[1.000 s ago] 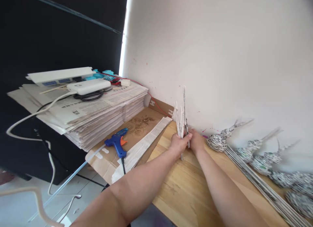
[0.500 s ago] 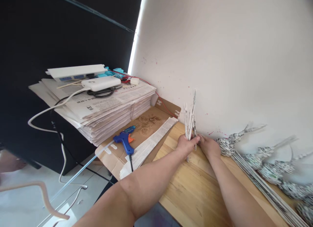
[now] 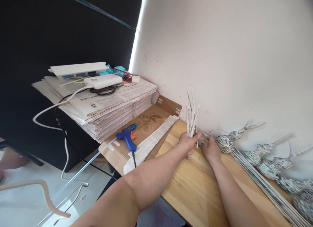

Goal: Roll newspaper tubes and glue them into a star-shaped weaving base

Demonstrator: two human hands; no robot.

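Observation:
My left hand (image 3: pixel 187 143) is closed around a bundle of thin rolled newspaper sticks (image 3: pixel 191 116), held upright with the tips fanned out near the white wall. My right hand (image 3: pixel 210 148) is beside it, fingers curled against the bundle's base where a small wound newspaper piece (image 3: pixel 201 140) shows. Both hands are over the wooden table (image 3: pixel 195 184). To the right lie several wound newspaper buds on long stems (image 3: pixel 246 148).
A blue glue gun (image 3: pixel 127 137) lies on cardboard (image 3: pixel 144 122) left of the table, beside a newspaper strip (image 3: pixel 153 140). A thick newspaper stack (image 3: pixel 110 106) carries a white power strip (image 3: pixel 78 69), a white power bank (image 3: pixel 102 81) and cables. White cords hang toward the tiled floor.
The view has swung left and steadied. The stick tips have spread apart, and my right hand has shifted lower against the bundle's base.

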